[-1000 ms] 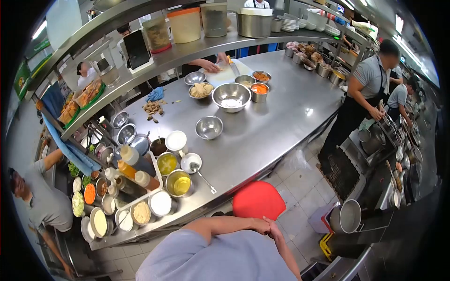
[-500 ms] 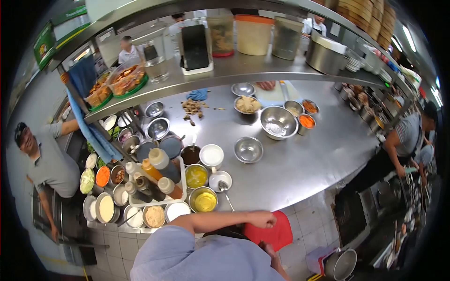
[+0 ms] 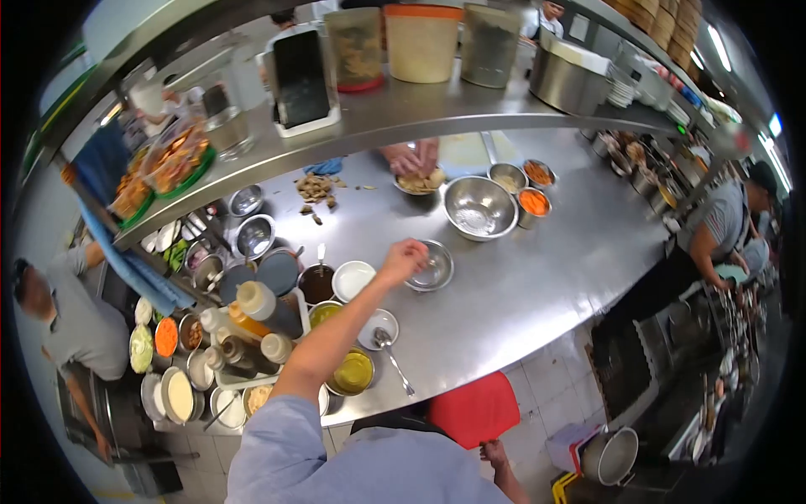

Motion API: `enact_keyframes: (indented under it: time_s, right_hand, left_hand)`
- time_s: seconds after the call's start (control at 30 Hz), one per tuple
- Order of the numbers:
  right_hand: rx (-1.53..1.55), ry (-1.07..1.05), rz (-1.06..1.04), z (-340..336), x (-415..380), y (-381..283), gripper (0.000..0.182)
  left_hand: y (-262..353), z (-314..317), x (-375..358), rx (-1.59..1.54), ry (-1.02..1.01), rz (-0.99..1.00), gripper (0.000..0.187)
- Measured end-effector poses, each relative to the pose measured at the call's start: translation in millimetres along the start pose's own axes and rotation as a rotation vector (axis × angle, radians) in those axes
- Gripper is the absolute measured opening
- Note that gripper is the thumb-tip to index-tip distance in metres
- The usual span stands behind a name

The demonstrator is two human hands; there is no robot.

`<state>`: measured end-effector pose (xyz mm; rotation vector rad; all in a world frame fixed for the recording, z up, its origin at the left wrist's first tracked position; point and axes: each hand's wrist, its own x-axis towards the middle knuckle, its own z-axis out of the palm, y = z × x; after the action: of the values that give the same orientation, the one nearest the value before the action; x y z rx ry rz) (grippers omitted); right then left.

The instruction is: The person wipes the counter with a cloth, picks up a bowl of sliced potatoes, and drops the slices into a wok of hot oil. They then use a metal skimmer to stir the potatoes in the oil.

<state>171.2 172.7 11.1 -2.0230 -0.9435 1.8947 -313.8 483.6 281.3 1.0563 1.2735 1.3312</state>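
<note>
Small steel bowl [image 3: 430,270]: it sits empty on the steel counter [image 3: 537,252], just right of the condiment cluster, and my left hand is at its near rim.
Left hand [image 3: 405,257]: I have it stretched out over the pots, fingers curled down onto the bowl's left edge; I cannot tell whether they pinch the rim or only rest on it.
Right hand [image 3: 495,454]: low by my hip, just under the red stool [image 3: 474,409]; open or closed I cannot tell.
Why the reach runs this way: my forearm crosses above the white cup [image 3: 353,280], the dark sauce pot [image 3: 317,284] and the yellow oil pot [image 3: 353,372], so I judge it is held high to clear them.
Nearby risks: a small dish with a spoon [image 3: 379,329] lies under my wrist line, its handle pointing toward the counter's near edge.
Squeeze bottles [image 3: 248,312]: grouped in a tray at my left, well out of the hand's way.
Open room: bare steel lies right of and in front of the bowl, up to the counter's edge.
Farther out: a large mixing bowl [image 3: 480,207] stands behind, apart from mine; another person's hands [image 3: 411,160] work at a dish [image 3: 420,182] under the shelf [image 3: 395,118].
Aisle: a co-worker [image 3: 722,231] stands at the right, across the floor.
</note>
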Motion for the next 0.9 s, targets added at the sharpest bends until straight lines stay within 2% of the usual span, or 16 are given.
enact_keyframes:
  time_s: [0.17, 0.23, 0.33, 0.4, 0.5, 0.63, 0.73, 0.9]
  right_hand:
    - [0.081, 0.109, 0.043, 19.6, -29.2, -11.3, 0.011]
    - [0.125, 0.149, 0.026, 25.6, -44.2, -5.2, 0.013]
    - [0.171, 0.195, 0.072, 33.9, -68.5, 9.9, 0.014]
    - [0.17, 0.25, 0.083, 37.3, -84.1, 22.3, 0.016]
    - [0.149, 0.268, 0.202, 42.9, -102.5, 53.1, 0.018]
    - [0.221, 0.28, 0.191, 52.8, -121.1, 67.9, 0.017]
    - [0.164, 0.281, 0.279, 54.5, -119.8, 64.4, 0.016]
    - [0.32, 0.338, 0.225, 48.6, -115.0, 37.8, 0.012]
  left_hand:
    - [-13.3, -4.7, 53.3, -0.357, 0.319, -0.119, 0.006]
    - [-31.3, -15.2, 82.0, -0.426, 0.361, -0.172, 0.006]
    - [-73.6, -41.1, 128.1, -0.431, 0.211, -0.231, 0.009]
    - [-73.4, -36.5, 140.7, -0.491, 0.433, -0.315, 0.009]
    - [-76.9, -37.2, 156.2, -0.441, 0.466, -0.363, 0.012]
    - [-92.9, -42.9, 184.3, -0.469, 0.451, -0.409, 0.017]
    - [-105.1, -49.3, 209.6, -0.515, 0.422, -0.354, 0.021]
    - [-96.4, -51.7, 236.9, -0.596, 0.466, -0.286, 0.02]
